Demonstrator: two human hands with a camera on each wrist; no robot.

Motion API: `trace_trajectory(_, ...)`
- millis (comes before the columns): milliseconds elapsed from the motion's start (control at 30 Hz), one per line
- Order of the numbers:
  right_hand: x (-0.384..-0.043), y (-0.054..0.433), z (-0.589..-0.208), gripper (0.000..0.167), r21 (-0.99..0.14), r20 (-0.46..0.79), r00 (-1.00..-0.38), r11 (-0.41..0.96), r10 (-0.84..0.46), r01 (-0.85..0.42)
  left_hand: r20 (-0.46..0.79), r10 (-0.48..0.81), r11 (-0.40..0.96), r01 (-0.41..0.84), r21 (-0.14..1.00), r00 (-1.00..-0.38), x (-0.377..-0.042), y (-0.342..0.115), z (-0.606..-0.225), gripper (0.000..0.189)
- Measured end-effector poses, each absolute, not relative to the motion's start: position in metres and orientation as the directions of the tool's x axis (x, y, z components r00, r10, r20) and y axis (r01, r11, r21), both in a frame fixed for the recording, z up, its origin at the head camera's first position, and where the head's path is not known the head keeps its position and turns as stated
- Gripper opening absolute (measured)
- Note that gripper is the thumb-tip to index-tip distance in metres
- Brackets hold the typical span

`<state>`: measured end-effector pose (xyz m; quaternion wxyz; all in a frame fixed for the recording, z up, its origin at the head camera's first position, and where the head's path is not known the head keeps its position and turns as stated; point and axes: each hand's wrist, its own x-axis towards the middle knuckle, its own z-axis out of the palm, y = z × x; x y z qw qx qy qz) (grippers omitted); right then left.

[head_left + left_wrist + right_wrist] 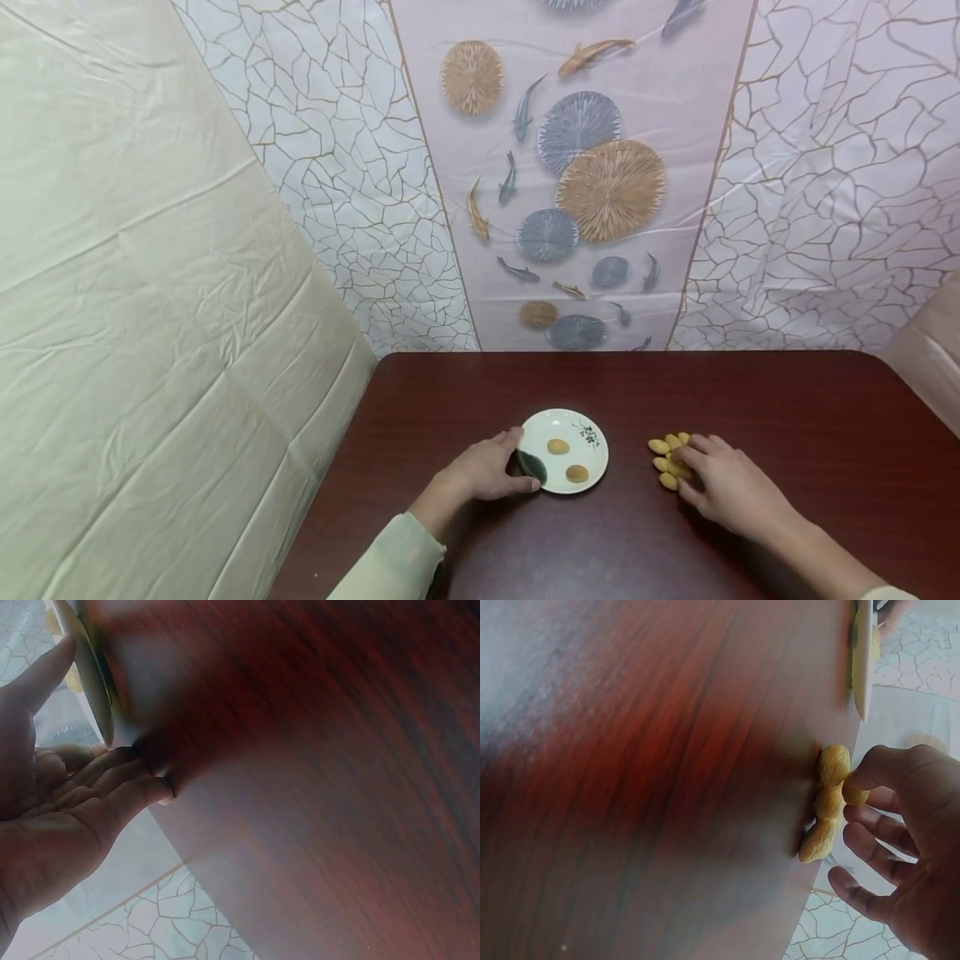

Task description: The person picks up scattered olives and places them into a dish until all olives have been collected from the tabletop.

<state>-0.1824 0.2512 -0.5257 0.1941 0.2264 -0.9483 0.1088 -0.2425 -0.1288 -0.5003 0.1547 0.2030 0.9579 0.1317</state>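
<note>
At the left side of a small white plate (558, 483), my left hand (491, 467) holds the rim between a spread thumb and forefinger. Two tan peanuts (577, 473) lie apart on the plate, which bears a dark green patch and a small dark floral print. To the right, my right hand (731, 483) is over a cluster of several yellowish peanuts (660, 464) on the table. In the right wrist view, its thumb and forefinger pinch one peanut (855, 795) just beside the others. The remaining fingers are loosely bent, and the hand partly hides the cluster in the head view.
The dark reddish-brown wooden table (465, 383) has rounded far corners. Behind it hangs a patterned cloth (360, 208) with fish and round leaf motifs. A pale, creased cloth (150, 333) runs along the left side.
</note>
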Motion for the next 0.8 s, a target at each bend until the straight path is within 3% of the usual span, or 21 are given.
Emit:
trace_trajectory(233,-0.183,0.248,-0.524,0.035,-0.13,0.408,-0.825,0.869,-0.392,-0.477,-0.245,0.431,0.882,0.348,0.319,-0.868,-0.243,-0.13,-0.504,0.103)
trace_trajectory(800,-0.189,0.237,-0.523,0.034,-0.105,0.493,-0.762,0.84,-0.421,-0.532,-0.248,0.424,0.885,0.342,0.315,-0.871,-0.244,-0.13,-0.505,0.103)
